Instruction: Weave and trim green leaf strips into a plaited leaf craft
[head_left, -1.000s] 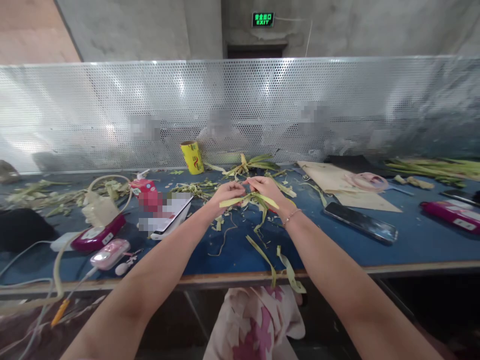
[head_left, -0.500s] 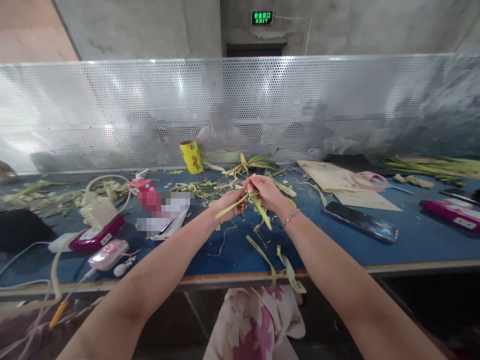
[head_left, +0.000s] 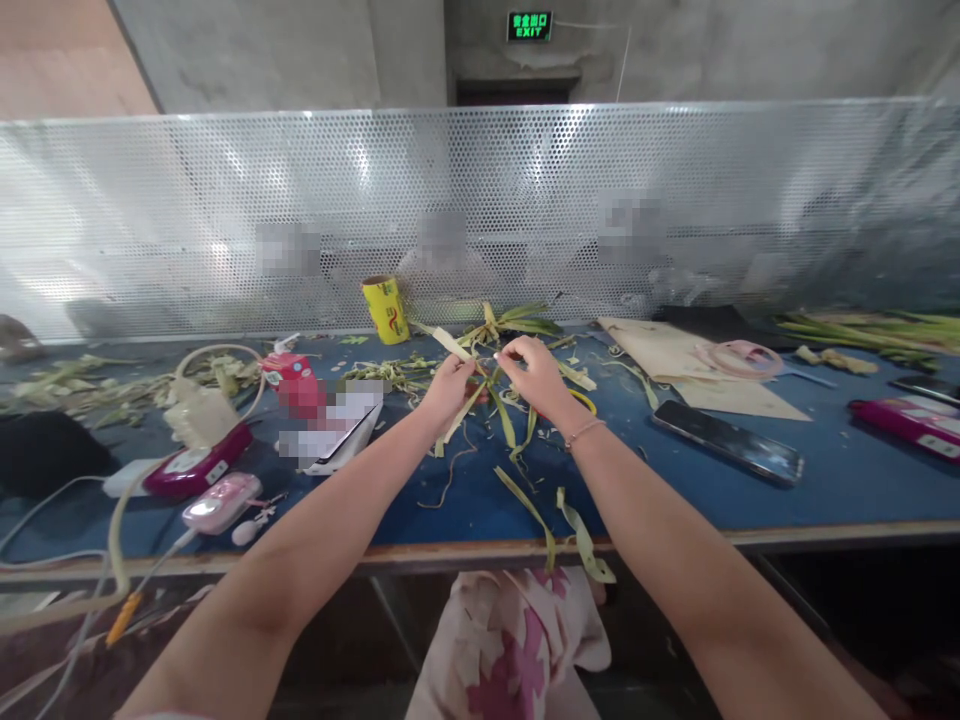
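Observation:
My left hand (head_left: 452,388) is closed on a leaf strip (head_left: 451,344), whose pale flat end sticks up past the thumb. More narrow strips, one a green leaf blade (head_left: 504,418), hang and splay below the fingers. Just to the right, my right hand (head_left: 534,376) is raised with thumb and forefinger pinched together. What sits in that pinch is too small to make out. Beyond both hands lies a bundle of leaf pieces (head_left: 491,328) with dark green blades. Loose leaf strips (head_left: 525,510) lie nearer me by the table edge.
A yellow can-shaped container (head_left: 385,312) stands by the perforated metal screen (head_left: 480,180). To the right are a phone (head_left: 727,443) and brown paper (head_left: 675,365). Leftward lie a red package (head_left: 296,380), a white device (head_left: 341,440), a pink case (head_left: 223,502) and cables.
My hands, close together before, have drawn slightly apart. The left hand now shows a pale strip end pointing up, and the strips between the hands have turned.

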